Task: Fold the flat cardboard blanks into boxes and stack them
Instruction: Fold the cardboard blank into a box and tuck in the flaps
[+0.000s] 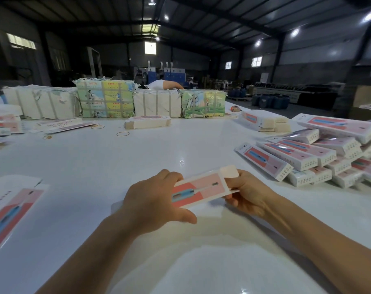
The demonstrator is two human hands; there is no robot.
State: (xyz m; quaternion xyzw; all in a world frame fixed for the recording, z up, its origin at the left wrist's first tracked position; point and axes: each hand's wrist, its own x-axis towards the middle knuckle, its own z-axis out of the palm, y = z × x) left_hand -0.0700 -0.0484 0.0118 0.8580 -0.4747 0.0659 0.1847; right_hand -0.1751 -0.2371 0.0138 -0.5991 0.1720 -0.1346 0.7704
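Head view, foreground. Narrow pink-and-white printed cardboard blank [198, 190], part-formed, held above the white glossy table [116, 162], long axis running left to right, white end flap [228, 172] standing up at the right end. Left hand [152, 200] wrapped over the left end, fingers curled across the far edge, thumb under the near edge. Right hand [247, 193] pinching the right end just below the flap, fingertips hidden behind the card.

Handling, judged: light, thin, stiff only along the scored creases; glossy print likely slippery; flaps easily crushed or torn. Best taken at both ends by the edges, panels left free to square up.

Head view, right. Pile of finished pink-and-white boxes [307, 158], loosely stacked, well apart from the hands.

Head view, left. Flat unfolded pink printed blank [12, 213] lying on the table near the edge.

Head view, far side. Bundled white and green paper-wrapped packs [108, 100] in a row; banded stack of flat blanks [147, 123]; loose tan rubber bands [123, 134].
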